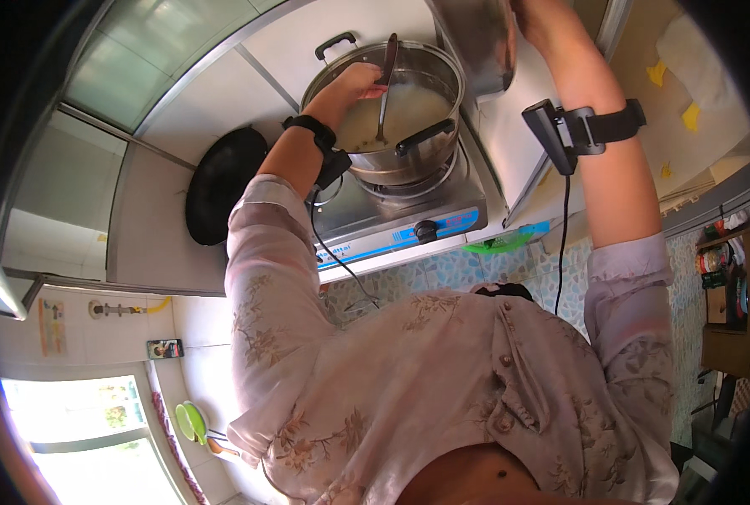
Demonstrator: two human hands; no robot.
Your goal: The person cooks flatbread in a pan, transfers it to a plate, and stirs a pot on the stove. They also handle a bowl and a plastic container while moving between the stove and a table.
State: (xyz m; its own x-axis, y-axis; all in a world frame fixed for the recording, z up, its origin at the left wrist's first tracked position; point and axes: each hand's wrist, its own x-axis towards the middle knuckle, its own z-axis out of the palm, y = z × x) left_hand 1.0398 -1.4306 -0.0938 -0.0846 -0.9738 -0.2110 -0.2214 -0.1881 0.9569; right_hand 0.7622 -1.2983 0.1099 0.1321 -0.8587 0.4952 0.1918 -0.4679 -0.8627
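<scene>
A long spoon (384,107) with a dark handle stands slanted in a large stainless steel pot (406,161), and my left hand (359,82) holds its handle above the rim. Cloudy whitish liquid (419,104) fills part of the pot, with small bits near the spoon's lower end. The pot sits on a burner of a gas stove (381,202). At the top edge my right hand (529,16) grips the side of a tall steel vessel (479,44), just right of the pot. The picture's edge cuts off that hand and the vessel's top.
A black wok or pan (223,186) leans against tiles left of the stove. Under the counter edge shows a green plastic basket (498,243). A cable (343,252) hangs from my left wrist device, another (563,246) from the right. Shelves (728,278) with goods stand far right.
</scene>
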